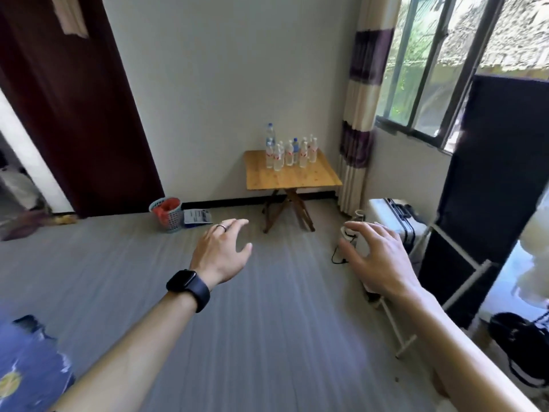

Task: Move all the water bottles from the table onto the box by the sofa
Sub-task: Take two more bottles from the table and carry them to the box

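Several clear water bottles [289, 153] stand upright in a cluster on the back half of a small wooden folding table [297, 176] against the far wall. One taller bottle [270, 135] rises at the cluster's left rear. My left hand [221, 252], with a ring and a black watch on the wrist, is stretched forward over the floor, fingers relaxed and holding nothing. Off to the right, my right hand [377, 258] reaches forward too, fingers spread and empty. Both hands are well short of the table. No box or sofa is in view.
A grey basket [167, 214] with red contents and a flat blue packet [197, 217] lie by the wall left of the table. A white suitcase [395, 217], a cable [338, 255], a black panel on a white frame [487, 185] and a black bag [523, 343] line the right. A dark door [74, 108] is at left.
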`<control>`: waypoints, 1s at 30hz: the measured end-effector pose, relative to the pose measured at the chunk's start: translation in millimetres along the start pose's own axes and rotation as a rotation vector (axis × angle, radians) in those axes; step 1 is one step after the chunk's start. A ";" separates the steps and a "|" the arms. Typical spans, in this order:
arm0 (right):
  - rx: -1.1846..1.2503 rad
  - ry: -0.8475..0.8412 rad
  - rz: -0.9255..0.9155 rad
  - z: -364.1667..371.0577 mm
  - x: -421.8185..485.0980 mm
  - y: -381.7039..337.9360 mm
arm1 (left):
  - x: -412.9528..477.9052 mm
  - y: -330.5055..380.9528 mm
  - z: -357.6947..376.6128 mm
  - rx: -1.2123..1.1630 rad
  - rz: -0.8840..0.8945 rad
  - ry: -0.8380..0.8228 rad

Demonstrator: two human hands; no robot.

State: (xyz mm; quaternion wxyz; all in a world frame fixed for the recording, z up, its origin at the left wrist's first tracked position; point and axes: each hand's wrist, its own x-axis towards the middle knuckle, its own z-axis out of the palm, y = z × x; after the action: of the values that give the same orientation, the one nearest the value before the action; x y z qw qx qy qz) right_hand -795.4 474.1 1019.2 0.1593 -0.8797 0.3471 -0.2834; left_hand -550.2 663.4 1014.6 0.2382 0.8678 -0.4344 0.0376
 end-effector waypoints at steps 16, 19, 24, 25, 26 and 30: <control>0.011 -0.001 0.078 127.0 271.4 18.0 | 300.8 -55.7 74.6 -0.100 0.068 -0.026; 0.011 0.012 0.077 151.2 320.9 32.2 | 356.3 -65.7 92.0 -0.105 0.069 -0.044; 0.029 0.032 0.061 187.6 421.4 65.5 | 460.4 -70.7 120.9 -0.071 0.069 -0.005; 0.037 0.029 0.059 192.9 444.2 72.6 | 481.5 -70.2 126.1 -0.065 0.064 -0.002; 0.047 0.019 0.061 197.4 467.8 79.0 | 502.6 -69.2 130.6 -0.065 0.053 0.003; 0.072 -0.008 0.036 216.5 554.8 103.9 | 583.4 -66.7 151.5 -0.068 0.022 0.015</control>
State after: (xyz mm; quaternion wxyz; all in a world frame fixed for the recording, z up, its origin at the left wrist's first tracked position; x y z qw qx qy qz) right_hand -385.5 29.7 1014.2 0.1971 -0.8681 0.3520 -0.2893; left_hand -158.6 200.3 1014.1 0.2704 0.8541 -0.4431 0.0318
